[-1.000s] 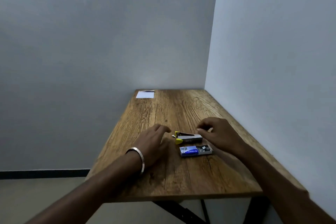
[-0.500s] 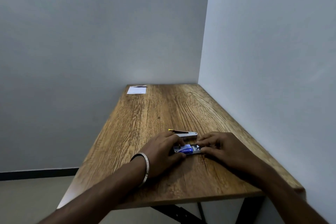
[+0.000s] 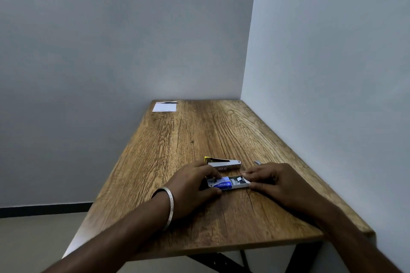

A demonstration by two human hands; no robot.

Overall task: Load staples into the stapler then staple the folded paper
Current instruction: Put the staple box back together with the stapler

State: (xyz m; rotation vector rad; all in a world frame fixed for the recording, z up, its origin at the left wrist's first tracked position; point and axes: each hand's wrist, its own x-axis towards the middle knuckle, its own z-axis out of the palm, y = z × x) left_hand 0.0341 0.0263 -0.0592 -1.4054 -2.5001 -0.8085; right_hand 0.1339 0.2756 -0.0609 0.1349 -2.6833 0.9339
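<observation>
A small blue and white staple box [image 3: 228, 184] lies on the wooden table [image 3: 199, 137], its tray slid out to the right with staple strips showing. My left hand [image 3: 193, 182] grips the blue sleeve end. My right hand [image 3: 270, 178] pinches the white tray end. Just behind the box lies the silver stapler [image 3: 224, 164] with a yellow tip, touched by neither hand as far as I can tell. The folded paper [image 3: 164, 106] rests flat at the table's far left corner.
Grey walls close the table at the back and along its right side. A small metal piece [image 3: 257, 162] lies behind my right hand. A metal bangle [image 3: 169, 206] is on my left wrist. The floor drops away on the left.
Both hands dropped from beside the stapler onto the staple box and closed on its ends. The tray now sticks out further to the right.
</observation>
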